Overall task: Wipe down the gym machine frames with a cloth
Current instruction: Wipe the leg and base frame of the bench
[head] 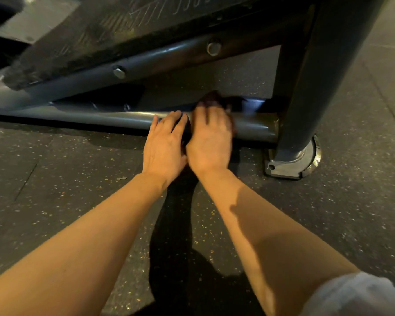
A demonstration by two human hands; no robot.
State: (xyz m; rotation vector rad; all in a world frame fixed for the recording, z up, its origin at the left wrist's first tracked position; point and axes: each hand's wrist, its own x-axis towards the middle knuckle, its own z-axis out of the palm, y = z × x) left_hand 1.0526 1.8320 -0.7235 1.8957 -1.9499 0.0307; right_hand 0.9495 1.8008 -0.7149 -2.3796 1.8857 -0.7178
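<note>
**Both hands low on the frame rail**

While the person crouches over the speckled rubber floor (pixel 78 179), both hands lie side by side on the lowest grey rail (pixel 114 120) of the gym machine frame. The left hand (pixel 163 147) rests with fingers laid fairly straight over the tube. The right hand (pixel 211 142), touching it, presses a dark cloth (pixel 211 99) against the rail; the cloth bunches out beyond its fingertips, blurred. Whether those fingers curl round the cloth, I cannot tell. Just right of the hands the rail meets a thick upright post (pixel 306 99) on a metal foot plate (pixel 306 160). Above the hands runs a bolted crossbar (pixel 164 58).
</note>
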